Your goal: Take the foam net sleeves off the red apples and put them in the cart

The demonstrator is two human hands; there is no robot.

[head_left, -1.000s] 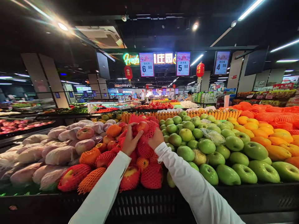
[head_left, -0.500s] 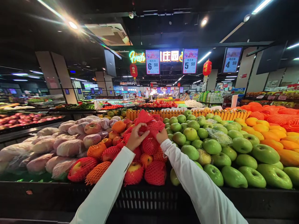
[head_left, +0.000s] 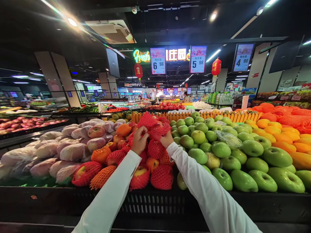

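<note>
A red foam net (head_left: 159, 130) is stretched between my two hands above the heap of red apples. Thumb and fingers of my left hand (head_left: 140, 140) are pinched at its left edge. My right hand (head_left: 167, 139) is closed on its right edge, fingertips partly hidden by the net. Behind them, another part of red netting (head_left: 146, 119) stands up; I cannot tell whether it is the same piece. Below lie red apples in foam nets, such as a netted apple (head_left: 161, 177) at the front and another netted apple (head_left: 139, 178) beside it.
Film-wrapped apples (head_left: 74, 152) fill the left side. Green apples (head_left: 221, 150) are piled on the right, with orange fruit (head_left: 284, 147) beyond. A black crate edge (head_left: 155, 204) runs along the front. Price screens (head_left: 158, 61) hang overhead.
My left hand has gone from arched fingers to a tighter pinch, a little lower and to the left. The red net now spreads wider between both hands.
</note>
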